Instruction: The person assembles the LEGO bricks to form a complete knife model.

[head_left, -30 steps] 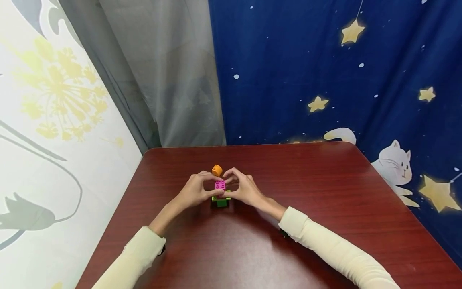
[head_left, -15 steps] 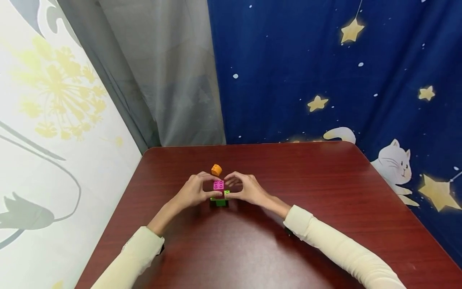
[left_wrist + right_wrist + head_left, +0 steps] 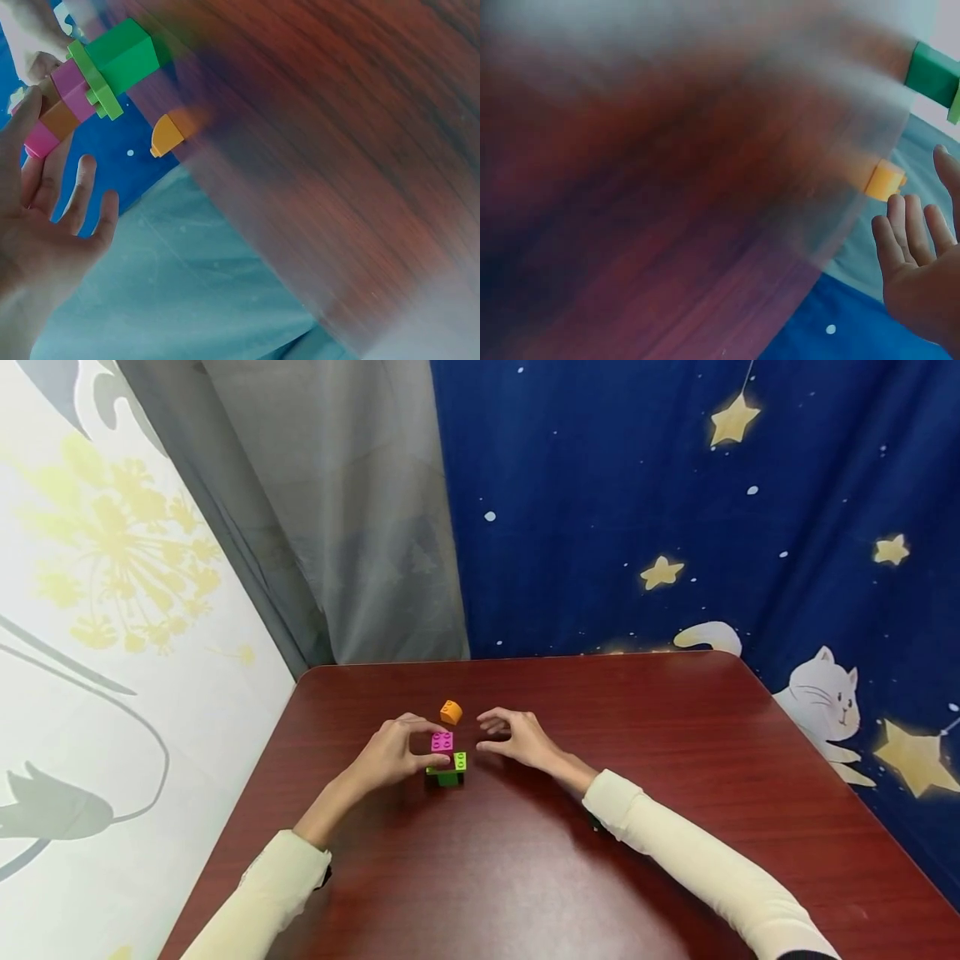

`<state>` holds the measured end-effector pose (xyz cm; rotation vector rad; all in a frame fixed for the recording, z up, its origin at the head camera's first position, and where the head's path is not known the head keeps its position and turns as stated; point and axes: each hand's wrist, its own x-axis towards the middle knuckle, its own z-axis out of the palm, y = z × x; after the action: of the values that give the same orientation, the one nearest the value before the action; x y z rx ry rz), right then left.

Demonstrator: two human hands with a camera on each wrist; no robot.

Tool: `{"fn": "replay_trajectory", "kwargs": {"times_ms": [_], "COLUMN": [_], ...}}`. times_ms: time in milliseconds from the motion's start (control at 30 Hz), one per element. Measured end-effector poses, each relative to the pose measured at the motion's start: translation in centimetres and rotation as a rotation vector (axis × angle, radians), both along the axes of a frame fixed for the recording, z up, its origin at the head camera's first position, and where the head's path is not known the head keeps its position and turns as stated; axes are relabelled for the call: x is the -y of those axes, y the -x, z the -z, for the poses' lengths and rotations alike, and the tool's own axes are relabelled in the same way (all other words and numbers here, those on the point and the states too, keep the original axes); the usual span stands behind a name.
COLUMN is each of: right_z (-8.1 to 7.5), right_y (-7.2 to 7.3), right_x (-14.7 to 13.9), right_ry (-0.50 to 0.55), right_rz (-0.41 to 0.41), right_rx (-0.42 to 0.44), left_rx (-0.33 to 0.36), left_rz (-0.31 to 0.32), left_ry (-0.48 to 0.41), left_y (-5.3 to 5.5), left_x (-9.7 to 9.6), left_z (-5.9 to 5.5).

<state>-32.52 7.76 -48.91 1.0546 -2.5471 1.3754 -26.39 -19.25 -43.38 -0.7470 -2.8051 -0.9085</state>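
A stack of toy building bricks stands on the table: a green block [image 3: 124, 56] at the bottom, a lime plate [image 3: 461, 762] over it, then a purplish-pink brick [image 3: 73, 88], an orange brick [image 3: 60, 120] and a bright pink brick [image 3: 442, 741] on top. My left hand [image 3: 392, 754] pinches the upper part of the stack between thumb and fingers. To the right of the stack, my right hand [image 3: 525, 742] hovers apart with bent, spread fingers and holds nothing. Behind the stack lies a loose rounded orange brick [image 3: 451, 712], also visible in the right wrist view.
The dark red wooden table [image 3: 600, 860] reaches to a grey curtain [image 3: 375, 568] and a blue star-patterned curtain [image 3: 585, 510] at the back. A white patterned curtain [image 3: 112, 710] hangs along the left side.
My right hand has come off the stack and moved right. The left hand keeps its grip, and it and the stack have shifted slightly left. The loose orange brick stays put.
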Motion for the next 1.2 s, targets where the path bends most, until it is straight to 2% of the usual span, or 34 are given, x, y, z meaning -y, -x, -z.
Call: {"fn": "replay_trajectory", "kwargs": {"times_ms": [200,433,700,933,1200], "right_z": [0.4,1.2,1.6,1.3,1.1], "right_y": [2.3,4.9,7.1,7.5,6.9], "right_x": [1.4,3.6,5.6,5.6,4.8], "right_ry": [-0.055,-0.082,-0.086,-0.107,-0.127], "right_rz": [0.057,0.1,0.042,0.001,-0.029], "right_rx": [0.037,0.078,0.086,0.068,0.063], "left_rx": [0.01,0.022,0.009,0.02,0.017], "left_rz": [0.004,0.011,0.021,0.027,0.019], "left_ry": [-0.007,-0.019,-0.032,-0.029,-0.027], "left_y": [0.0,0.3,0.7,0.7,0.5], "left_x": [0.4,0.5,0.9,0.6,0.6], "left_z": [-0.1,0.3,0.4,0.2,0.2]}}
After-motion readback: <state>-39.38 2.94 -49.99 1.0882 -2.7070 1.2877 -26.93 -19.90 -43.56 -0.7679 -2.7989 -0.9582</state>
